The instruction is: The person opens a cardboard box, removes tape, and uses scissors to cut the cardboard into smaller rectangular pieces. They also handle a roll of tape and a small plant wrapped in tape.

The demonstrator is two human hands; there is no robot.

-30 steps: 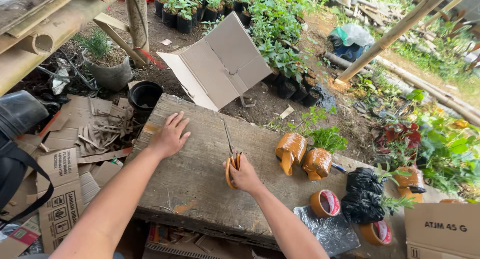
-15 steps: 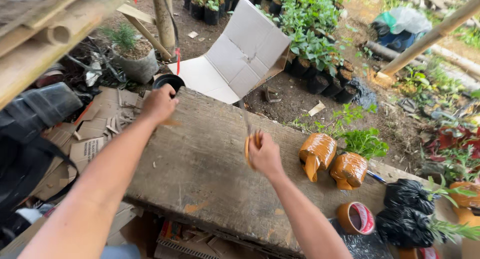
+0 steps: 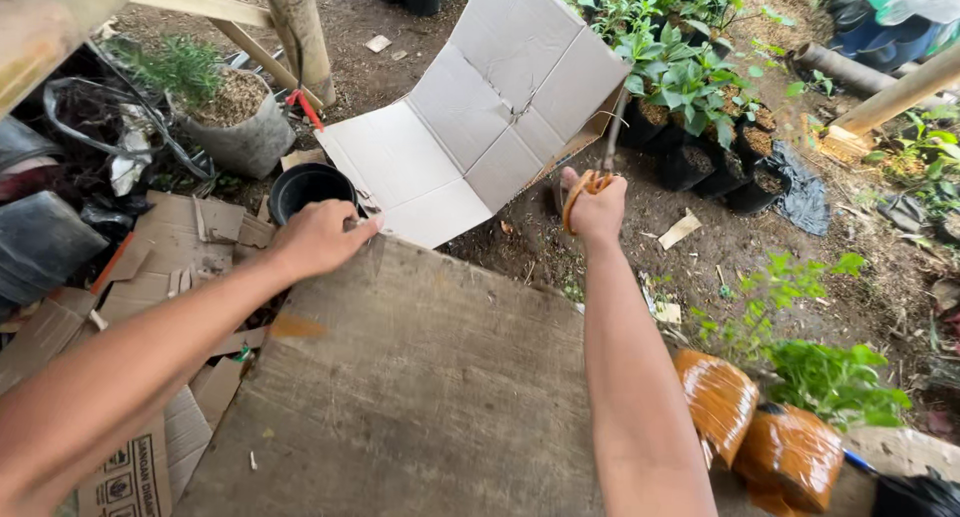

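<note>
The scissors (image 3: 600, 172), with orange handles, are held up over the bare soil beyond the far edge of the wooden board (image 3: 420, 387), their blades pointing up and away toward the flattened cardboard box (image 3: 480, 127). The right hand (image 3: 595, 209) is closed around the handles, fingers through the loops, arm stretched out straight from the body. The box lies opened out on the ground, one flap leaning up against the potted green plants (image 3: 680, 77) behind it. The left hand (image 3: 320, 239) reaches to the near corner of that box, fingers curled together and pinching its edge right where it meets the board. Just beyond this hand stands an empty black pot (image 3: 305, 187), and past that a grey sack (image 3: 235, 127) of soil with a small plant in it. Scraps of brown cardboard (image 3: 150, 277) are strewn left of the board. At the lower right, two plants wrapped in orange plastic (image 3: 760, 427) rest near the board's edge.
</note>
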